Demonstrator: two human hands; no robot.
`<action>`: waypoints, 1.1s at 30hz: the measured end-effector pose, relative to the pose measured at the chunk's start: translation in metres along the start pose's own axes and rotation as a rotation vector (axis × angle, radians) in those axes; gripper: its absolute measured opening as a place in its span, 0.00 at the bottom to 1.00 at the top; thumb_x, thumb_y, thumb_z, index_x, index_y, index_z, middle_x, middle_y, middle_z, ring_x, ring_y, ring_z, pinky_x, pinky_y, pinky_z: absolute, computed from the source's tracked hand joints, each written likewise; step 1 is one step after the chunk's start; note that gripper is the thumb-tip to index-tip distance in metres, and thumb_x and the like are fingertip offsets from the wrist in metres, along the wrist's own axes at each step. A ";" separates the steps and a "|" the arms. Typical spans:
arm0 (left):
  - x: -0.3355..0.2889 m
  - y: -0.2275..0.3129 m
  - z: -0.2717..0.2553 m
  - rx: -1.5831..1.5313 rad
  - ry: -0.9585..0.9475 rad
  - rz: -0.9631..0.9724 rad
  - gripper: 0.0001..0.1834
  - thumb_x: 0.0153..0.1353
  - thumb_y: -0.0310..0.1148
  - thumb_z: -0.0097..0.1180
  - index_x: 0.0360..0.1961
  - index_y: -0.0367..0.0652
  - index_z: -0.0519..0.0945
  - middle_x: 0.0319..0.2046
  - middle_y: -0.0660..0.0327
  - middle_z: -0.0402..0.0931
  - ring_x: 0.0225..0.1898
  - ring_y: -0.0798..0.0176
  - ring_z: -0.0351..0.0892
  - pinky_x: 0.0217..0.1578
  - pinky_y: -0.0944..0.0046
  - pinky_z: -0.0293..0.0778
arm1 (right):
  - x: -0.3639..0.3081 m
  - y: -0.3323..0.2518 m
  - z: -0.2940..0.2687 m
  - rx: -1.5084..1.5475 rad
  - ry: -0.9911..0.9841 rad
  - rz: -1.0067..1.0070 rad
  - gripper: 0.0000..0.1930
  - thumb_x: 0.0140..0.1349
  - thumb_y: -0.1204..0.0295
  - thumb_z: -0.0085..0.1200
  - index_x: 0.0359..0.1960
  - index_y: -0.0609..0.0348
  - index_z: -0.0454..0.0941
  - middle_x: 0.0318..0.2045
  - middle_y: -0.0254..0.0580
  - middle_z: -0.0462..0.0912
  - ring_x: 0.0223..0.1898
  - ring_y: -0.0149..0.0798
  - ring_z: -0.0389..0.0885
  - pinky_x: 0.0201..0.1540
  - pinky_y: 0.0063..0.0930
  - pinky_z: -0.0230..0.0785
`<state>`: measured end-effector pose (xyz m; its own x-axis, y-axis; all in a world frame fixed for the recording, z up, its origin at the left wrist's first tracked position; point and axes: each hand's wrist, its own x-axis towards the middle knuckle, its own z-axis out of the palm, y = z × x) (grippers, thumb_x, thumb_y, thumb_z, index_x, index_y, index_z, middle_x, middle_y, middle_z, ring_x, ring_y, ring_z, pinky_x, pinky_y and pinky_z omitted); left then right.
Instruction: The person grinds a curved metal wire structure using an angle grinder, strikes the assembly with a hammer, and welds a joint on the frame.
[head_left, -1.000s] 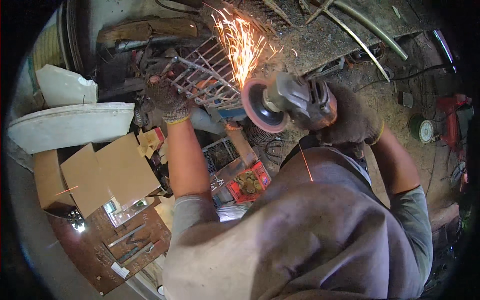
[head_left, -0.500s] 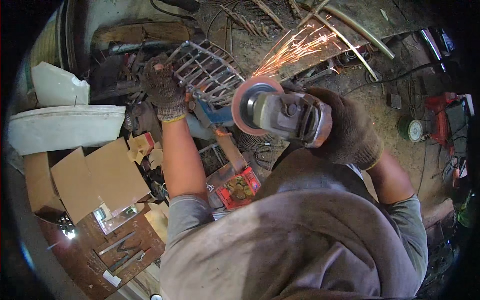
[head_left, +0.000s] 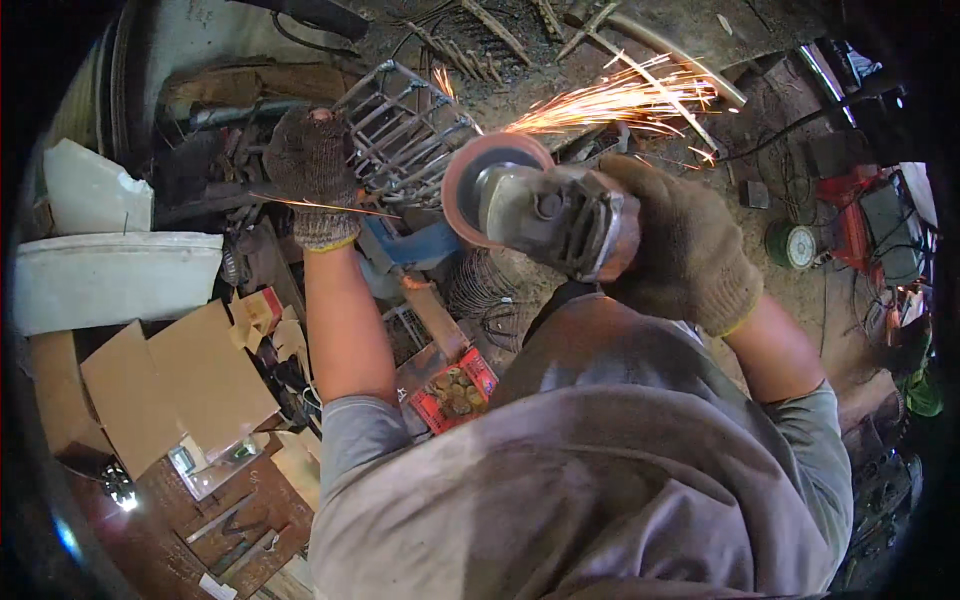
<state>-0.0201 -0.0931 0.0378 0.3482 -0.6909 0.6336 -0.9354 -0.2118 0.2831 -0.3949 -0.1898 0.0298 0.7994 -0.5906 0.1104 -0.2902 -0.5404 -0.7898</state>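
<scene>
My left hand (head_left: 312, 175), in a dark knitted glove, is closed on the left end of a welded metal-bar cage (head_left: 405, 125). The cage is an open grid of thin rods. My gloved right hand (head_left: 690, 250) wraps around the body of an angle grinder (head_left: 565, 220). Its reddish round disc (head_left: 462, 190) is at the cage's right end. Orange sparks (head_left: 610, 105) spray from there toward the far right. The exact contact spot is hidden behind the disc. A blue metal piece (head_left: 415, 245) lies below the cage, beside my left forearm.
Metal rods and a pipe (head_left: 690, 60) lie on the floor at the far side. Cardboard (head_left: 190, 380) and white curved panels (head_left: 120, 275) are at the left. A red crate (head_left: 455, 395) of round pieces stands near my body. A spool (head_left: 792, 245) and red tool (head_left: 850, 230) are at right.
The spark stream is thicker and points more to the right. Stray sparks now show beyond the cage and across my left wrist. The view has shifted slightly; both hands keep their holds.
</scene>
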 end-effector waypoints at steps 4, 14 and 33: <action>0.013 0.036 0.001 -0.075 0.017 -0.056 0.24 0.65 0.52 0.57 0.30 0.37 0.83 0.24 0.53 0.81 0.27 0.56 0.80 0.31 0.56 0.71 | -0.007 0.006 0.002 -0.006 0.080 -0.034 0.35 0.42 0.66 0.70 0.57 0.56 0.73 0.42 0.52 0.83 0.44 0.56 0.84 0.44 0.45 0.77; 0.018 0.038 0.008 -0.079 0.059 -0.019 0.24 0.64 0.51 0.59 0.33 0.36 0.85 0.24 0.53 0.81 0.26 0.58 0.78 0.32 0.58 0.72 | -0.005 0.020 0.009 -0.014 0.127 -0.064 0.44 0.37 0.61 0.77 0.60 0.54 0.71 0.45 0.49 0.84 0.44 0.55 0.84 0.47 0.43 0.77; 0.013 0.039 0.003 0.107 -0.008 -0.045 0.22 0.66 0.47 0.57 0.31 0.33 0.82 0.26 0.50 0.81 0.27 0.49 0.77 0.32 0.53 0.70 | 0.001 0.018 0.031 0.279 0.138 0.060 0.40 0.41 0.63 0.75 0.60 0.58 0.72 0.47 0.51 0.84 0.48 0.51 0.84 0.52 0.39 0.77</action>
<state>-0.0529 -0.1124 0.0545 0.3897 -0.6846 0.6160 -0.9203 -0.3145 0.2326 -0.3830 -0.1816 -0.0026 0.7009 -0.7023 0.1245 -0.1638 -0.3284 -0.9303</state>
